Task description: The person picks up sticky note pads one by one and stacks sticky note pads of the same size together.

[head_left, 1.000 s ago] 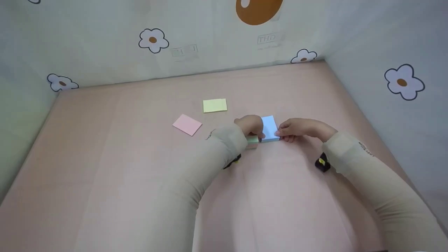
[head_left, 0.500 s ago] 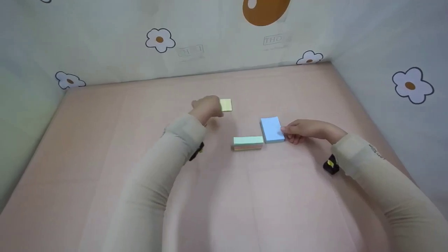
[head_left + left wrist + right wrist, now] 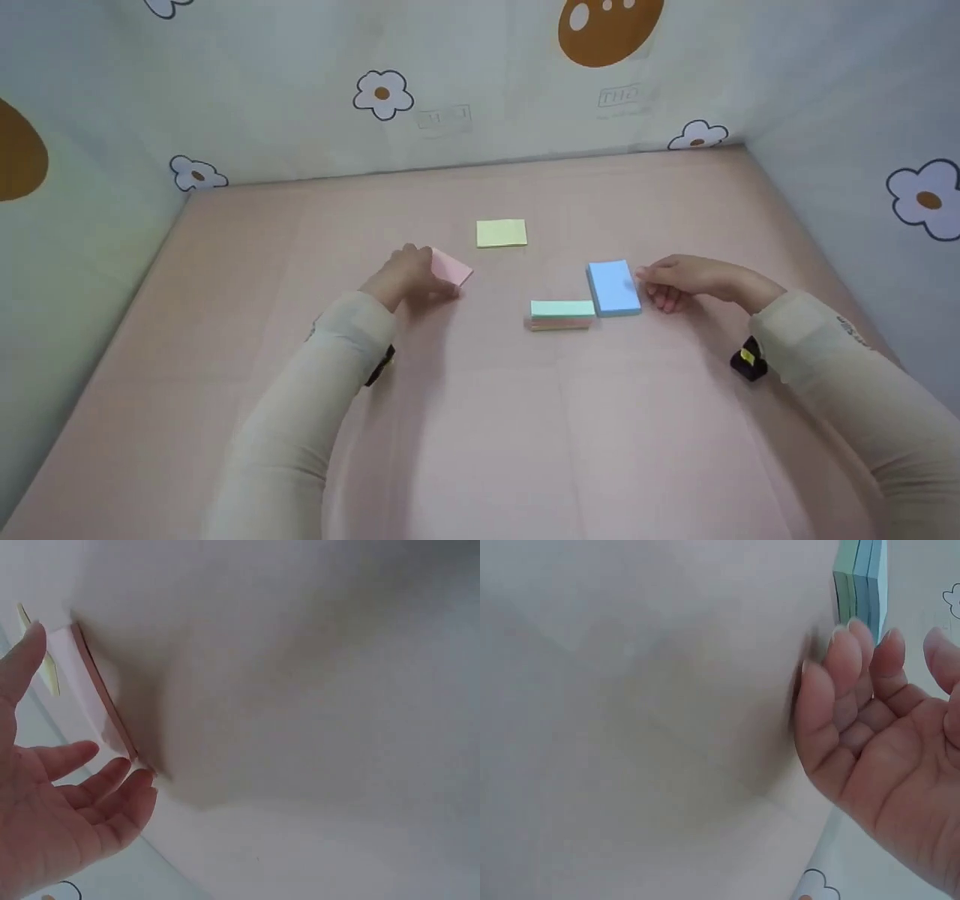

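Note:
My left hand point(image 3: 412, 274) is at a pink sticky note pad point(image 3: 452, 268) lying on the table, its thumb by the near corner. In the left wrist view, the thumb and fingers spread around the pink pad point(image 3: 90, 694), fingertips right at one end. My right hand point(image 3: 690, 277) stays just right of a stack of blue sticky notes point(image 3: 615, 288), fingers loosely curled and holding nothing. The right wrist view shows the layered green and blue edges of a stack point(image 3: 859, 577) beyond the fingertips. Next to the blue stack sits a narrow mint-topped stack point(image 3: 562, 309) with multicoloured layers.
A yellow sticky note pad point(image 3: 502, 233) lies farther back on the pink table cover point(image 3: 480, 420). Pale curtain walls point(image 3: 285, 112) with printed flowers rise behind and at both sides. A dark strap point(image 3: 750, 358) shows below the right sleeve.
My left hand has left the blue stack, passed over near the yellow pad and come down at the pink pad. My right hand has drawn slightly away from the blue stack.

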`<state>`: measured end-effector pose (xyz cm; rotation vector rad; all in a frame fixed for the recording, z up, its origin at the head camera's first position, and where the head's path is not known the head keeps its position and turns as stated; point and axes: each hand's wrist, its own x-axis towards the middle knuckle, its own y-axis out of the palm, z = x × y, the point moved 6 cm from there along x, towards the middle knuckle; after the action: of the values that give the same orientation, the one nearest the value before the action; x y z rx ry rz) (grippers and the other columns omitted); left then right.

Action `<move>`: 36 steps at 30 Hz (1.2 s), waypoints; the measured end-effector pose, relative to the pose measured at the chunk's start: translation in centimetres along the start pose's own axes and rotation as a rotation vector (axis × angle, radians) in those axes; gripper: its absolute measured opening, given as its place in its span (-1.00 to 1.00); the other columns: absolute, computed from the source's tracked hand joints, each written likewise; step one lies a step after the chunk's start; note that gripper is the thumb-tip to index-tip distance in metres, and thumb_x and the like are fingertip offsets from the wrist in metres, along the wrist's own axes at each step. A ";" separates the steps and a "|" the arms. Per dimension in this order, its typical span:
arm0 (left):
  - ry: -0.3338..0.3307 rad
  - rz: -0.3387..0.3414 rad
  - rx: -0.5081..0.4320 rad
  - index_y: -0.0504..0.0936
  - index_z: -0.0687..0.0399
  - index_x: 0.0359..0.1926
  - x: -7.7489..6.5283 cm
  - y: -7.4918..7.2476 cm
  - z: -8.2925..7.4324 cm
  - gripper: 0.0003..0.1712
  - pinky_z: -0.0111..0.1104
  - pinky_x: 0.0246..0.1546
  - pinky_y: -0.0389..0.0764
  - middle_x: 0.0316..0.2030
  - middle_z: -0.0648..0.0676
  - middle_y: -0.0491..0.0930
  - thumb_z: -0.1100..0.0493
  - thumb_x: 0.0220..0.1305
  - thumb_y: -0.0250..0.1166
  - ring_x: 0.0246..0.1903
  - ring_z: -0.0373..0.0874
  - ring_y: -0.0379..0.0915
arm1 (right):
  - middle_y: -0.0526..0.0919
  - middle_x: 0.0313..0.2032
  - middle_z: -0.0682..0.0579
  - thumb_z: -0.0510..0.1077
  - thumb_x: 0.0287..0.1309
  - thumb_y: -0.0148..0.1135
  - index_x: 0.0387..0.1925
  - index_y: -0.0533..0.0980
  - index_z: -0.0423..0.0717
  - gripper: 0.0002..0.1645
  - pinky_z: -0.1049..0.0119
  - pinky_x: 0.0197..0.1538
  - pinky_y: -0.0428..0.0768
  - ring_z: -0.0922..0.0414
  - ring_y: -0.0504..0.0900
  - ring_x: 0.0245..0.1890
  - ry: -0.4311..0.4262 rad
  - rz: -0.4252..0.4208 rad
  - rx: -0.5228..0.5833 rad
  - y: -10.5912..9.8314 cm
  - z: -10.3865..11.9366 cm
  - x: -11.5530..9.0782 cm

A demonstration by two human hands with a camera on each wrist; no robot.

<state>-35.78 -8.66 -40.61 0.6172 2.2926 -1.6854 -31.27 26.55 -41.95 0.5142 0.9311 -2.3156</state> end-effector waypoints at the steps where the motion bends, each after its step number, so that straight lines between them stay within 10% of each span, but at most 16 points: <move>1: -0.001 -0.020 -0.010 0.23 0.30 0.21 0.1 0.2 -0.1 -0.15 -0.06 0.15 0.21 0.05 0.28 0.26 -0.12 0.04 0.31 0.06 0.14 0.16 | 0.48 -0.55 0.07 0.11 0.34 -0.16 -0.39 0.40 -0.24 -0.51 0.38 -0.36 0.51 0.19 0.47 -0.55 -0.005 -0.014 -0.008 -0.2 0.2 -0.1; 23: 0.070 -0.265 0.072 0.39 0.31 0.02 1.0 0.8 -5.4 -0.42 -0.12 -0.03 0.35 -0.18 0.23 0.41 -0.04 0.12 0.19 -0.15 0.07 0.30 | 0.51 -0.43 -0.06 0.08 0.32 -0.11 -0.14 0.45 -0.32 -0.49 0.29 -0.26 0.48 0.10 0.47 -0.40 -0.148 -0.175 -0.235 -0.7 8.7 1.7; 30: 0.054 -0.060 0.024 0.47 0.29 0.02 1.3 1.7 -5.6 -0.33 -0.17 0.00 0.35 -0.10 0.21 0.37 -0.14 0.04 0.30 -0.14 0.01 0.27 | 0.57 -0.33 -0.18 0.01 0.31 -0.06 -0.15 0.48 -0.31 -0.57 0.20 -0.22 0.50 0.02 0.55 -0.30 -0.203 -0.142 -0.367 0.8 12.3 3.3; 36: 0.146 0.113 0.076 0.34 0.14 0.22 1.2 1.3 -4.5 -0.36 -0.15 0.17 0.27 0.14 0.16 0.37 0.23 0.09 0.31 0.09 0.00 0.27 | 0.58 -0.27 -0.22 -0.10 0.28 0.01 -0.14 0.50 -0.29 -0.68 0.21 -0.22 0.50 0.03 0.56 -0.32 -0.231 -0.131 -0.415 1.4 13.6 4.0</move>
<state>-35.95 -3.83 -40.86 0.8966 2.2503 -1.7324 -35.11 14.46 -35.55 0.0138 1.3134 -2.1482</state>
